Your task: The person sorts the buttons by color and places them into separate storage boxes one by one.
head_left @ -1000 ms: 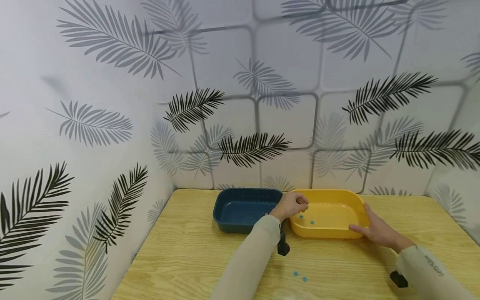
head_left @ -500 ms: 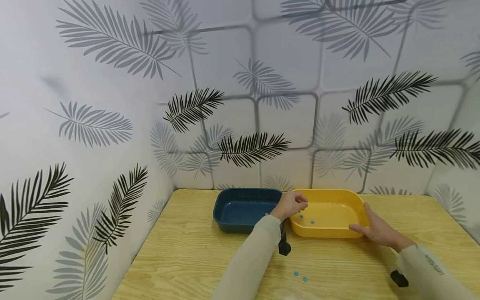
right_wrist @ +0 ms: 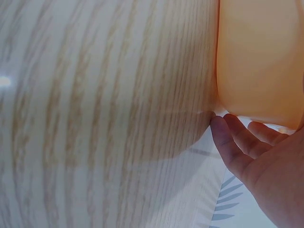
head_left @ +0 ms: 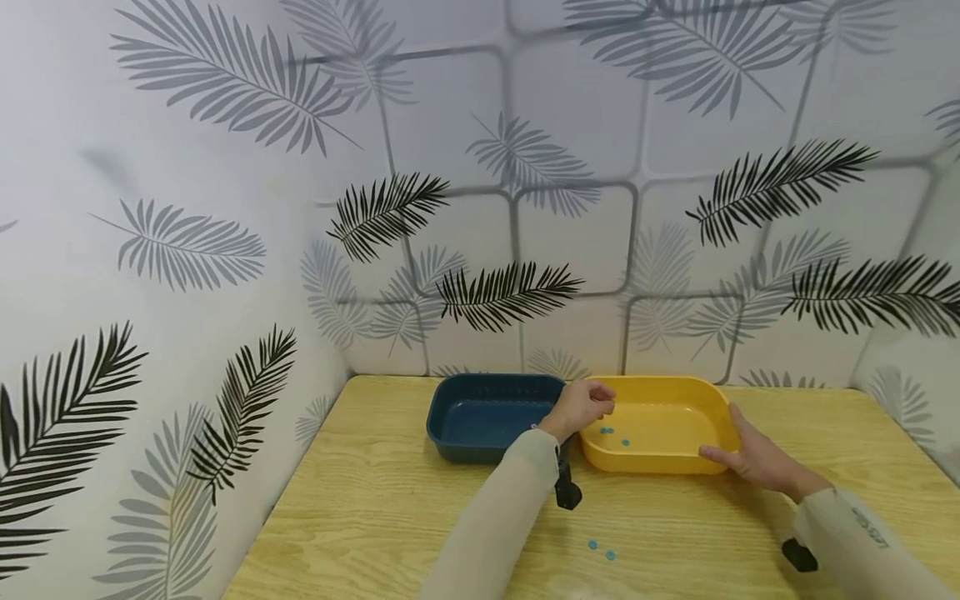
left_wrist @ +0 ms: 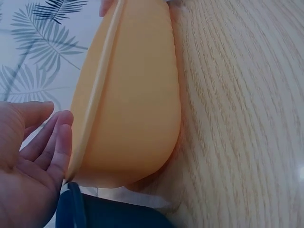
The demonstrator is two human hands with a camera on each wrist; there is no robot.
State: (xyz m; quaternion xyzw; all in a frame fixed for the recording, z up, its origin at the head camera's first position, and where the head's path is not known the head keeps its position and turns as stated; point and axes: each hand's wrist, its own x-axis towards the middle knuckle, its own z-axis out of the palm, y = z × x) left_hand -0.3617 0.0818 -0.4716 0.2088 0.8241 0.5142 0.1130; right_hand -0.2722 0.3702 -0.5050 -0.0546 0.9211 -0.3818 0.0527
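My left hand (head_left: 576, 410) hangs over the left end of a yellow plastic basin (head_left: 652, 465). Its fingers are loosely bent, and in the left wrist view the thumb stands apart from them with nothing seen between. Small blue discs, like buttons (head_left: 626, 442), lie on the basin's floor near that hand. At the basin's right end my right hand (head_left: 763, 457) holds it, thumb at the front rim and fingers along the outer side wall. The right wrist view shows those fingertips (right_wrist: 219, 126) low against the wall.
A dark blue basin (head_left: 468, 455) stands left of the yellow one, partly behind my left wrist. Two blue discs (head_left: 602, 550) lie on the wooden table (head_left: 360, 517) nearer to me. A patterned wall (head_left: 480, 250) rises behind the table.
Another blue disc now shows in the yellow basin, beside the left one of the two seen there before. Both hands have stayed almost in place.
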